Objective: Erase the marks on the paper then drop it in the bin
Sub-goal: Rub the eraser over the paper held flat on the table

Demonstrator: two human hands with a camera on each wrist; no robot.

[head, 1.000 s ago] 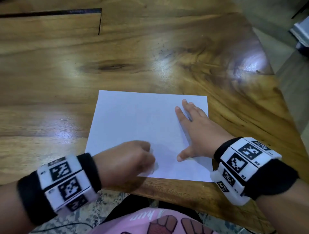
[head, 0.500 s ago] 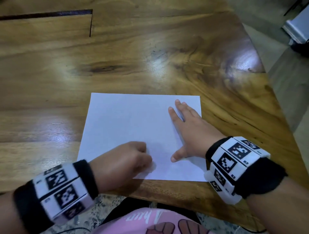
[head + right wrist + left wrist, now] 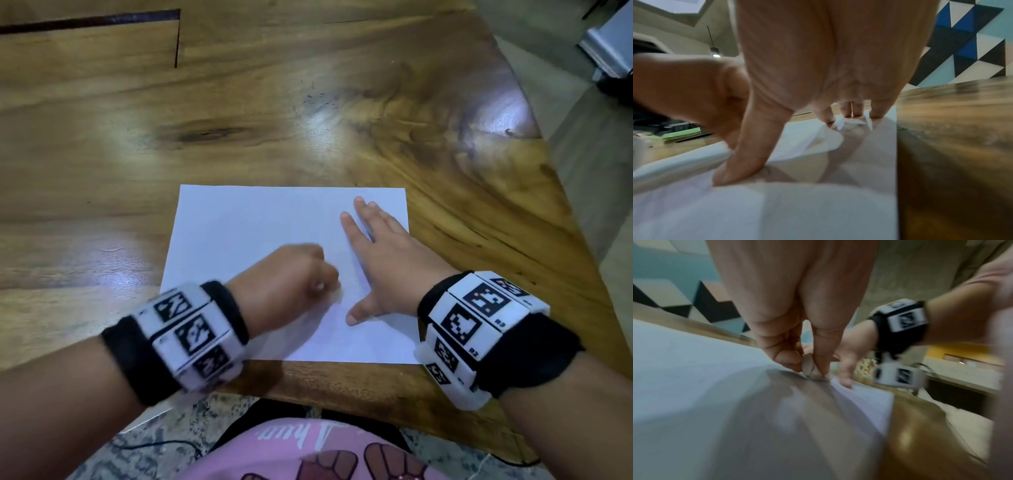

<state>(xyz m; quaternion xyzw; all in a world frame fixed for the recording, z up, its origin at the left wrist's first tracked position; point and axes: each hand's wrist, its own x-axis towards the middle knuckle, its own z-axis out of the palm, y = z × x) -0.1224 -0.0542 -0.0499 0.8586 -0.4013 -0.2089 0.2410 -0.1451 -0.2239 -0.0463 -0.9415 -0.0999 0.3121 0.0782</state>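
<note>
Home or café (unclear), glossy wooden table (image 3: 308,102); geometric tiled wall (image 3: 962,48), pendant lamp (image 3: 714,52)

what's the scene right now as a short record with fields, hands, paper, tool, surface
left hand: left hand pinches a small pale eraser with its tip down on the sheet
right hand: right hand lies flat, fingers spread, pressing the sheet down
paper: white paper lies flat near the table's front edge; marks too faint to make out
surface: glossy wooden table
bin: none in view
stage: erasing, paper not yet lifted
</note>
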